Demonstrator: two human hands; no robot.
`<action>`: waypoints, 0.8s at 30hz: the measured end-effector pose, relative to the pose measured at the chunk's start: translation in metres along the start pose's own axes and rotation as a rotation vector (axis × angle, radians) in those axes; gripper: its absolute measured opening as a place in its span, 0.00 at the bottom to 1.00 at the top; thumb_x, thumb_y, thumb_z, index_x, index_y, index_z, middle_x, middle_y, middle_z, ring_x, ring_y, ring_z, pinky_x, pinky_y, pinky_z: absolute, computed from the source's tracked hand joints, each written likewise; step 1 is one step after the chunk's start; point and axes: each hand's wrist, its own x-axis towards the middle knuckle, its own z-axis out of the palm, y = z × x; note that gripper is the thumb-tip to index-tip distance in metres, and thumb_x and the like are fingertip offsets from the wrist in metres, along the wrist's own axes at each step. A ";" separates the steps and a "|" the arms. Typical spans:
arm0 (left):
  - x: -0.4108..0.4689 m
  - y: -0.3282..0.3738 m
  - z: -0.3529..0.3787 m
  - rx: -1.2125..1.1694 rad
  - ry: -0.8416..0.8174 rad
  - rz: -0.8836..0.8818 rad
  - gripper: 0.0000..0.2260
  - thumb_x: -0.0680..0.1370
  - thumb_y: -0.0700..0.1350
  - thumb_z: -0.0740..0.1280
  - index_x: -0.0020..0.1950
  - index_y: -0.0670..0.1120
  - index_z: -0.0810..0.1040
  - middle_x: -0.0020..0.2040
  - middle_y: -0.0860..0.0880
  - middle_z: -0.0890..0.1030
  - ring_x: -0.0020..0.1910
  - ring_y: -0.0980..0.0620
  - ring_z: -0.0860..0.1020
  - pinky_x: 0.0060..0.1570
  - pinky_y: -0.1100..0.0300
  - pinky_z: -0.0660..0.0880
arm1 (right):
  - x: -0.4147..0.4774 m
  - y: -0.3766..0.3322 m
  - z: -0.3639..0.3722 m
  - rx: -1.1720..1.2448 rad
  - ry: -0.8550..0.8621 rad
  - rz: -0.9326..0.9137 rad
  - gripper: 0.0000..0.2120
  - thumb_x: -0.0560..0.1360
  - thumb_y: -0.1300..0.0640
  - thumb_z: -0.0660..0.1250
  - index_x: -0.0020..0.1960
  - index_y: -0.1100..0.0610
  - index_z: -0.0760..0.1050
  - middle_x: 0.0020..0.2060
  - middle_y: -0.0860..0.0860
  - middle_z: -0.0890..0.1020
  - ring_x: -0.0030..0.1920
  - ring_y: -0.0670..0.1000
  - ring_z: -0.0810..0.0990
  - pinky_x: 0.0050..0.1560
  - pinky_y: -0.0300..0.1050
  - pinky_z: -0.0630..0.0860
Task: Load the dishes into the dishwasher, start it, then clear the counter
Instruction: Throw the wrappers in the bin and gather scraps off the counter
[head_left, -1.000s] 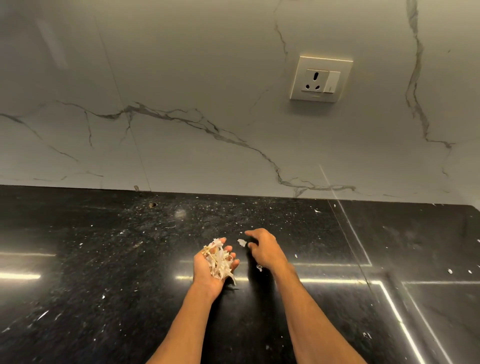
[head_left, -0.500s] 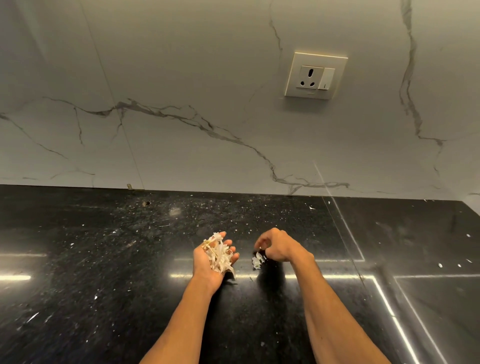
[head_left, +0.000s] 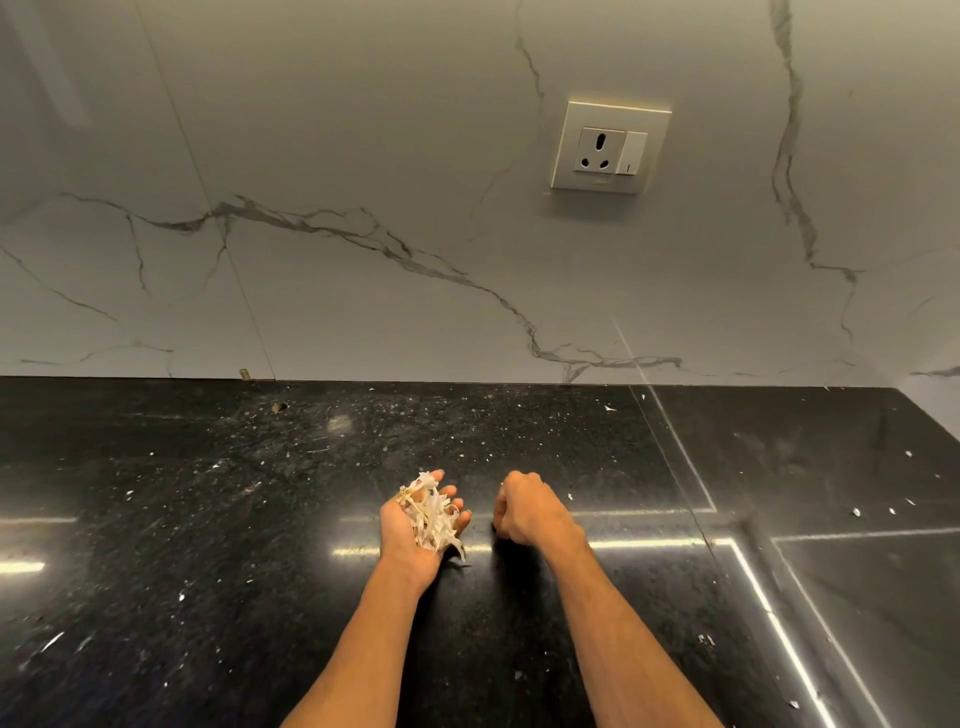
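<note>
Black speckled stone is what the desk (head_left: 208, 519) is made of, and over it the left hand (head_left: 410, 540) is held palm up, fingers only loosely bent, with a heap of pale shredded scraps (head_left: 434, 514) cradled in it. Just beside it, the right hand (head_left: 530, 512) is turned knuckles up with its fingers curled under toward the desk; whether anything is pinched in them cannot be told. Small white flecks (head_left: 857, 512) are scattered across the desk, and a white socket (head_left: 610, 148) is set in the veined marble wall (head_left: 311, 130) behind.
</note>
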 end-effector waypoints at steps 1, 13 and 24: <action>-0.001 -0.001 0.000 -0.004 0.001 -0.004 0.13 0.79 0.42 0.56 0.55 0.39 0.78 0.41 0.40 0.78 0.36 0.44 0.76 0.35 0.52 0.78 | -0.001 0.001 0.000 0.006 0.002 0.021 0.06 0.71 0.63 0.71 0.48 0.57 0.84 0.46 0.56 0.85 0.48 0.54 0.84 0.52 0.45 0.80; -0.003 -0.020 0.016 -0.025 -0.089 -0.056 0.15 0.77 0.43 0.55 0.58 0.39 0.76 0.44 0.40 0.78 0.34 0.44 0.76 0.33 0.55 0.74 | -0.026 -0.027 -0.049 0.876 -0.243 0.002 0.05 0.68 0.74 0.72 0.42 0.68 0.82 0.37 0.58 0.84 0.37 0.52 0.84 0.39 0.42 0.82; 0.003 -0.018 0.022 -0.033 -0.074 -0.071 0.13 0.78 0.42 0.57 0.55 0.39 0.78 0.41 0.39 0.78 0.35 0.44 0.75 0.35 0.54 0.75 | -0.003 -0.009 -0.056 0.729 0.103 0.124 0.04 0.74 0.66 0.71 0.42 0.60 0.82 0.39 0.56 0.85 0.38 0.52 0.85 0.41 0.47 0.84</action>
